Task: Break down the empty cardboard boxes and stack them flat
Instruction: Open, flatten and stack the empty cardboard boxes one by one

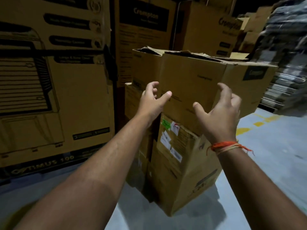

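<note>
Reaching out with both arms, the person has the left hand (152,101) and the right hand (219,112) raised in front of the top box (192,83), fingers spread and loosely curved, gripping nothing at all. Between the two palms sits the near vertical corner of that box, its brown face filling the gap, and whether any fingertip touches the cardboard cannot be told. Just above the hands, the box's torn top flaps (199,55) lie ragged and partly folded in. Directly below the hands stands the lower box (179,171), carrying the top one, with a green sticker (166,124) and white labels (167,140) on its face just under the left wrist. An orange thread band (227,146) circles the right wrist. Off beyond the left hand rises a wall of big printed cartons (54,80). Past the right hand, blurred wrapped stock (285,60) stands on the grey floor (269,146), which shows yellow paint marks (259,124).
</note>
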